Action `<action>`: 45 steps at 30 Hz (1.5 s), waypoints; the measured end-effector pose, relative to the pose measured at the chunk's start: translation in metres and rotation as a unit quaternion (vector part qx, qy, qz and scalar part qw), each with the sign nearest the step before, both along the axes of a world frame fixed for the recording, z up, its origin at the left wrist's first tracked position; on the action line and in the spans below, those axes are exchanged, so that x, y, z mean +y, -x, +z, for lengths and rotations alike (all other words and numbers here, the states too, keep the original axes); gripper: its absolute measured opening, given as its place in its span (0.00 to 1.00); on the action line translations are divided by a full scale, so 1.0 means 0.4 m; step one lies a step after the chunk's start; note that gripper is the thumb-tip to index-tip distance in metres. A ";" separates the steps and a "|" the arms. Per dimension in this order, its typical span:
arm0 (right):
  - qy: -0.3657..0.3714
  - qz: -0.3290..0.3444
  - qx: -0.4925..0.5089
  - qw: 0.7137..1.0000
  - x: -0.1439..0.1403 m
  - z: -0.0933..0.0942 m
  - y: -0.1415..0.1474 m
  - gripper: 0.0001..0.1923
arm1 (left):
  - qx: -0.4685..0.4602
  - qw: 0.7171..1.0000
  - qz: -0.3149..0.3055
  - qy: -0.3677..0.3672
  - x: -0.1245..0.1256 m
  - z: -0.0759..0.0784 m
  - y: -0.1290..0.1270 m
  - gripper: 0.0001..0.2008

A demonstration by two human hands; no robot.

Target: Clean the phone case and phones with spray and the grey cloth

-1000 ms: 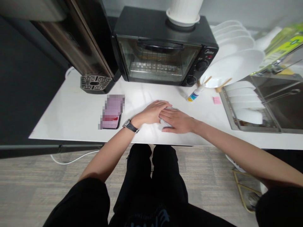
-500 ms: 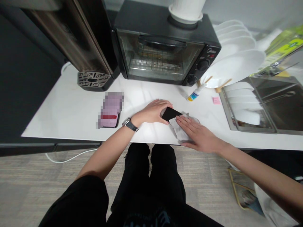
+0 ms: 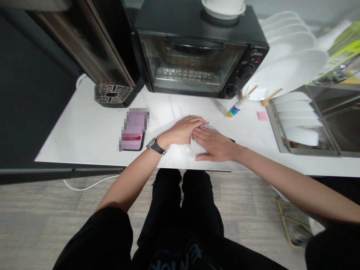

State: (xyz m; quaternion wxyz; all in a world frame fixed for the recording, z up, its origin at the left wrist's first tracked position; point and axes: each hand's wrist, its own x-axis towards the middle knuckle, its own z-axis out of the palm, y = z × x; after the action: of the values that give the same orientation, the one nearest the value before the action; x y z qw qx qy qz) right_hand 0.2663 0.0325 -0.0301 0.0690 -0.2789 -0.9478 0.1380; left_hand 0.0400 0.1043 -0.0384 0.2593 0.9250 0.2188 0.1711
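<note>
My left hand (image 3: 184, 129) lies over the left end of a flat black, phone-like slab (image 3: 231, 140), its fingers curved round it. Most of the slab is hidden; only a dark bit shows past my right wrist. My right hand (image 3: 215, 144) presses a crumpled white tissue (image 3: 197, 147) down on the slab with its fingers stretched out, the fingertips meeting my left hand. To the left, a phone (image 3: 133, 129) with a lit, blurred screen rests on the white counter (image 3: 75, 138).
Behind the hands stands a black toaster oven (image 3: 194, 63); a coffee machine's drip tray (image 3: 112, 94) is at back left. On the right are a small bottle (image 3: 234, 111), a pink sticky note (image 3: 262, 116), white plates (image 3: 289, 73) in a rack and a metal sink (image 3: 333, 116).
My right hand has slid left with the tissue along the black slab, up to my left hand, covering the slab. My left hand has stayed in place. The view has shifted slightly.
</note>
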 end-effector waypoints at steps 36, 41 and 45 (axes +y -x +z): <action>-0.023 -0.167 -0.014 0.986 -0.184 0.038 -0.133 0.56 | 0.038 0.999 0.020 0.004 -0.024 0.029 -0.018 0.34; 0.000 -0.168 -0.005 0.986 -0.242 0.045 -0.180 0.59 | 0.037 0.999 0.028 0.022 -0.037 0.038 -0.017 0.35; 0.028 -0.100 -0.001 0.995 -0.204 0.042 -0.116 0.62 | 0.046 0.998 0.024 0.031 -0.038 0.042 -0.014 0.33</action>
State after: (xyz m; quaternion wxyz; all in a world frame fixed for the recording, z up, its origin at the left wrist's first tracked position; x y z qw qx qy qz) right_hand 0.3126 -0.0492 -0.0132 0.0736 -0.3738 -0.9113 0.1563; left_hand 0.0456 0.0890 -0.0216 0.2730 0.9181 0.2578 0.1273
